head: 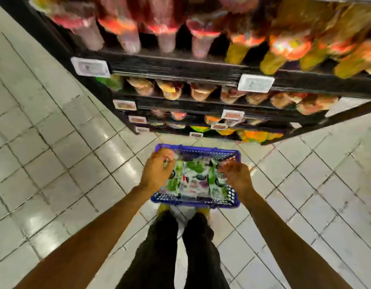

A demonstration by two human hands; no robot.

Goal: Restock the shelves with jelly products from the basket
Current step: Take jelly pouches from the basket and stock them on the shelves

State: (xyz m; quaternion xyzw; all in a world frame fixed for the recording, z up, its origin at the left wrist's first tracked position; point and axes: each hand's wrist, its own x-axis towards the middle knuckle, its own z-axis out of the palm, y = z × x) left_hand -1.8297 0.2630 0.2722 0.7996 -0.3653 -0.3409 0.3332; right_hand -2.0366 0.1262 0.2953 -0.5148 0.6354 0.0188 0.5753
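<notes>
A blue wire basket (193,202) stands on the floor in front of my feet, below the shelves. It holds several clear jelly packs (194,178) with green and dark fruit pictures. My left hand (157,171) is over the basket's left side, fingers curled around something small; the blur hides what it is. Over the right side, my right hand (236,174) has its fingers bent and spread just above the packs. The black shelf unit (180,67) ahead carries rows of red, orange and yellow jelly cups.
White price tags (255,83) hang on the shelf edges. Grey floor tiles (66,163) spread to the left and right of the basket. My legs in dark trousers (180,247) stand right behind the basket. The whole picture is motion-blurred.
</notes>
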